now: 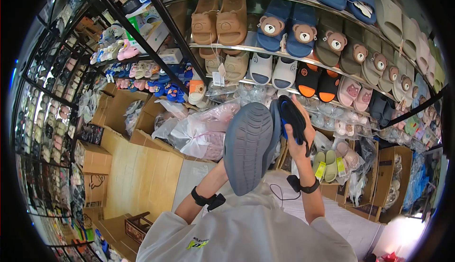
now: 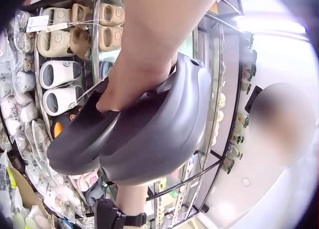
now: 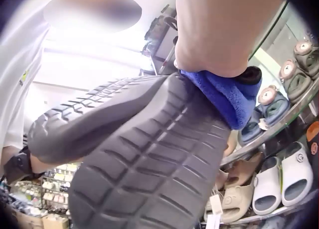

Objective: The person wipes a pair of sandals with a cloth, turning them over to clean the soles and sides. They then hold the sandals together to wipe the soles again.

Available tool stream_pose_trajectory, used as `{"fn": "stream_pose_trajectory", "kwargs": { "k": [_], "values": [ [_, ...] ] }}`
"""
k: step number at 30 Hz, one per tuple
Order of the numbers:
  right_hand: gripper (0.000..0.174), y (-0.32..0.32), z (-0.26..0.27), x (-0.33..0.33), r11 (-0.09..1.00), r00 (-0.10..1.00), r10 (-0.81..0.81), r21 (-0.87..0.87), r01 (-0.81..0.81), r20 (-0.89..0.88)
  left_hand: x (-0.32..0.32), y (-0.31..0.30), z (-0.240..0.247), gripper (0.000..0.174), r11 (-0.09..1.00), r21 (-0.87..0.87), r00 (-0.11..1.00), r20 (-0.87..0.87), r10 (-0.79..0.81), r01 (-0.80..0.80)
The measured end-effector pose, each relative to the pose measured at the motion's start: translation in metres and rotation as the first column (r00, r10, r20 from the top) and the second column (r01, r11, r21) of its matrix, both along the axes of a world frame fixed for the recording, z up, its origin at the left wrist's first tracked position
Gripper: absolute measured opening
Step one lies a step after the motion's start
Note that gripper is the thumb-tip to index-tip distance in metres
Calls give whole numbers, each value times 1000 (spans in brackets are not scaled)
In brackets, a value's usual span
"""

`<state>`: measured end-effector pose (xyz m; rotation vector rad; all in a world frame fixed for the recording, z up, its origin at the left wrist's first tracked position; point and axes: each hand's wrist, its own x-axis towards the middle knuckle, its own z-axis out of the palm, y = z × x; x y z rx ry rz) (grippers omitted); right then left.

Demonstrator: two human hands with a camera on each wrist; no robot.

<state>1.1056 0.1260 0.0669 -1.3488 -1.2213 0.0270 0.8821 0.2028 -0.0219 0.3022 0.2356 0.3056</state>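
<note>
Before shoe shelves (image 1: 284, 56), grey clog (image 1: 249, 148) held vertically.

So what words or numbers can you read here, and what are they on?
Nothing can be read for sure.
Shirt logo: yellow-green print with tiny lettering, too small to read.
White hang tags on the beige slippers: blurred.
Yellow labels on the green slippers: too small.
Sole of the grey shoe: only tread, no words.
</note>
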Motion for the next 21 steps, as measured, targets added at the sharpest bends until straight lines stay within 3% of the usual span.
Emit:
{"fn": "stream_pose_trajectory", "kwargs": {
  "k": [5,7,9,11,15,21],
  "values": [
    [57,7,29,-22,996,962,46,67,-66,269,1,-4,5,46,993,89,997,-36,74,-71],
    [55,3,39,-37,991,929,49,101,-93,367,1,-8,11,48,953,273,988,-41,151,-135],
    [54,-1,42,-49,981,918,98,116,-153,385,1,-15,23,50,845,489,968,-8,252,-216],
    [53,-6,41,-59,969,902,137,134,-207,409,2,-18,35,50,834,485,950,-21,313,-264],
    [36,-19,41,-72,937,811,247,83,-340,530,-8,-16,36,50,898,351,955,-40,296,-264],
    [46,-22,19,-86,902,591,261,25,-431,763,-9,1,34,50,933,256,964,-15,267,-254]
  ]
}}
